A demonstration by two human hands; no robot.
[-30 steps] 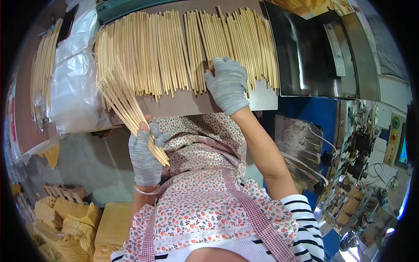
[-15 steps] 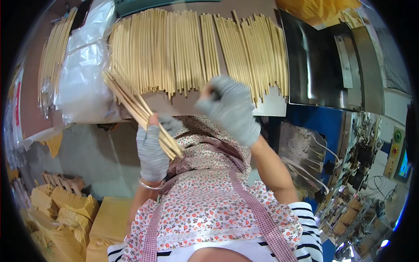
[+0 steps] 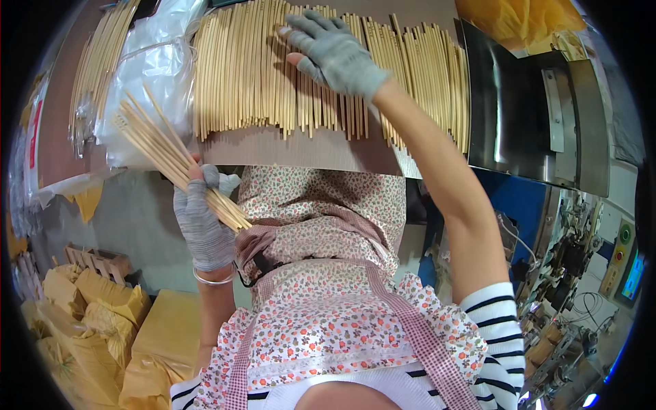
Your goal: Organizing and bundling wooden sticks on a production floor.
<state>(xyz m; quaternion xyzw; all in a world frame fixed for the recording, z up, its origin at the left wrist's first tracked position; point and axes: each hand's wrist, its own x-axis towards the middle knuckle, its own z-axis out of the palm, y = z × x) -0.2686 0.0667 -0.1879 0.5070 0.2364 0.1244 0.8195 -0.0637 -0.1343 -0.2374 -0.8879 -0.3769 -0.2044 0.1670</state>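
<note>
My left hand [image 3: 201, 222], in a grey glove with the thumb tip bare, is closed round a loose bunch of wooden chopsticks [image 3: 160, 147]. The bunch slants up to the left, in front of the table edge, its upper ends fanned out. Over a wide row of chopsticks [image 3: 239, 75] laid side by side on the table, my gloved right hand [image 3: 338, 61] reaches with its fingers apart, near their far ends. It grips nothing that I can see; whether the fingertips touch the sticks I cannot tell.
Clear plastic bags [image 3: 150, 85] lie left of the row, with more chopsticks [image 3: 102, 58] beyond them. A dark metal chute [image 3: 509, 102] borders the row's right end. Machinery with a control panel [image 3: 623, 256] stands at right. Yellow wrapped packages [image 3: 160, 338] sit at lower left.
My right hand has moved up and away from the row's near edge, over its far part. The left hand has shifted left with the bunch of chopsticks.
</note>
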